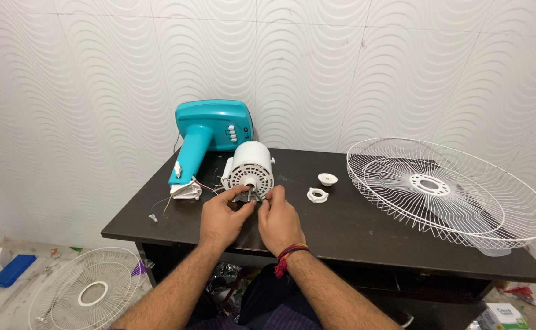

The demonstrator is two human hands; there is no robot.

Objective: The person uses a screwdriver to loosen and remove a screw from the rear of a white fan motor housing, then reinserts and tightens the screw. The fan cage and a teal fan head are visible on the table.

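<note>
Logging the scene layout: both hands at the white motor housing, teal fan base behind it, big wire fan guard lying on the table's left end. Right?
Not quite. The head view shows the wire fan guard on the table's right end. Both hands, left and right, at the motor housing and the teal fan base behind it are correct.

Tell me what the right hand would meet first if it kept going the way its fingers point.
The right hand points up and slightly left, away from the person. It already touches a small grey part; just beyond sits the white motor housing, probably the first solid thing in that line, though depth is hard to judge.
</note>
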